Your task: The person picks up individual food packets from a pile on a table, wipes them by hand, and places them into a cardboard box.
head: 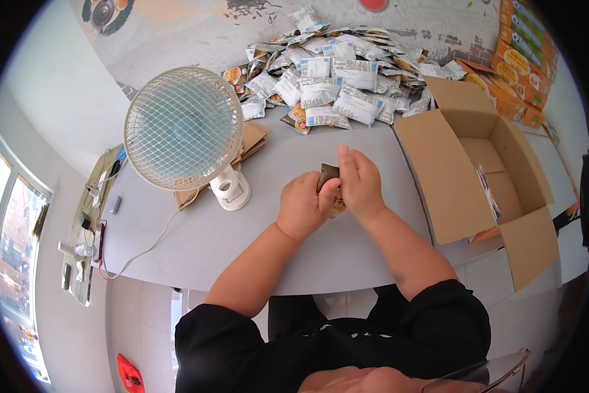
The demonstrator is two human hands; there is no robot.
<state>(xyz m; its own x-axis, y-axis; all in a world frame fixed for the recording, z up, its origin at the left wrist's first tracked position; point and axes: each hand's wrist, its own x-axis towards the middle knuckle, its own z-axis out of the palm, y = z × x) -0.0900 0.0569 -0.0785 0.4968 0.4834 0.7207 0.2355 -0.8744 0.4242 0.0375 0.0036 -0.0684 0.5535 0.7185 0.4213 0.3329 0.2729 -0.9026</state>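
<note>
Over the middle of the grey table (255,245), both my hands grip one small brown printed packet (328,174). My left hand (303,199) closes on its left side, with the thumb across the front. On its right side, my right hand (359,179) has its thumb pointing up and covers part of the packet. The packet's dark upper corner and a lighter lower part with writing show between the hands; the rest is hidden. Beyond the hands lies a large heap of sealed white-and-blue packets (319,91), some showing brown and orange sides.
A white desk fan (184,127) stands at the left, its cord (162,231) running across the table. Flat brown cardboard pieces (255,137) lie behind it. At the right is an open cardboard box (442,172) with a few packets inside. Orange and green boxes (515,64) are stacked at the far right.
</note>
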